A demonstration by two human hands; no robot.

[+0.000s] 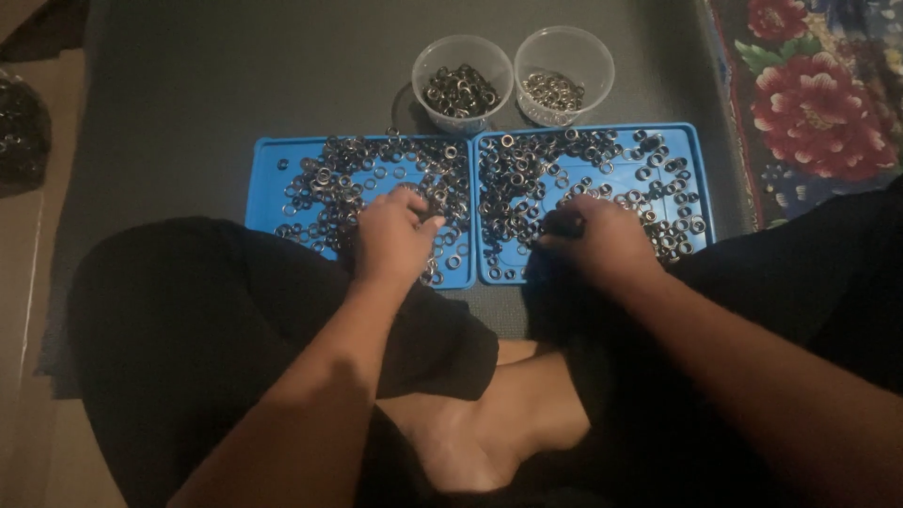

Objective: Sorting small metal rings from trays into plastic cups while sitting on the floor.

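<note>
Person sits cross-legged, left hand (393, 235) curled, fingers pinching among small metal rings (329, 183) on left blue tray (268, 155); right hand (597, 240) knuckles-down on right blue tray (701, 174), grip can't tell. Behind, two clear cups (463, 80) hold only a few rings, so most prob. still unsorted.

Bare dark mat (188, 103) left of the blue trays (268, 179) gives passage; two plastic cups (461, 56) block behind, crossed knees (169, 310) crowd the near side
</note>
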